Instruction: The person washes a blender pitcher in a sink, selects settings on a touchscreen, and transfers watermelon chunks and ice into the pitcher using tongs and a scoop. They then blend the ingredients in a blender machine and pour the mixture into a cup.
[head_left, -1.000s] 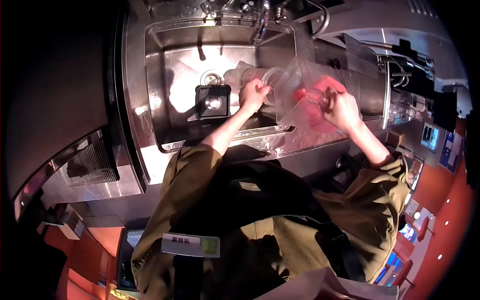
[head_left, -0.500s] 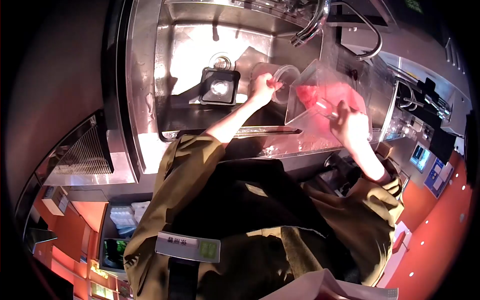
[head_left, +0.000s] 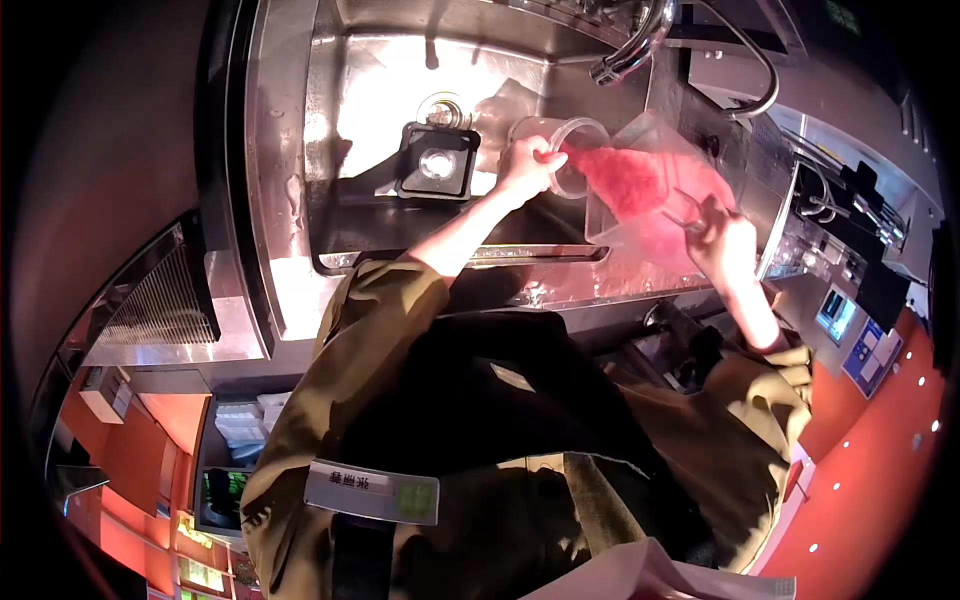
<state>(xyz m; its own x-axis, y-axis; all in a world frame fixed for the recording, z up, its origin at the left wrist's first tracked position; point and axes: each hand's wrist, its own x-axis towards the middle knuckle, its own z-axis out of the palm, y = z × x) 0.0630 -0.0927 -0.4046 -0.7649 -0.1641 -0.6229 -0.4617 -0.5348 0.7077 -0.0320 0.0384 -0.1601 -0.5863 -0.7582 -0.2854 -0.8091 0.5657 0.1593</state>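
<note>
My left hand (head_left: 528, 168) is closed around a clear round container (head_left: 583, 130), which lies tilted over the sink with its mouth facing right. My right hand (head_left: 724, 243) grips the handle of a clear square-sided pitcher (head_left: 618, 228), tipped toward that container. Pink-red pulpy mash (head_left: 632, 182) fills much of the pitcher and runs from its lip into the container's mouth. In the sink, left of my left hand, rests a black square lid (head_left: 438, 162) with a clear round centre.
The steel sink (head_left: 395, 235) has a round drain (head_left: 442, 110) beside the black lid. A chrome faucet (head_left: 630, 60) with a curved hose hangs over its back right. A slotted grate (head_left: 165, 290) lies at the left.
The pitcher has tipped further, and its pink mash has slid left to the container's mouth. My right hand has shifted slightly right; my left hand keeps hold of the container.
</note>
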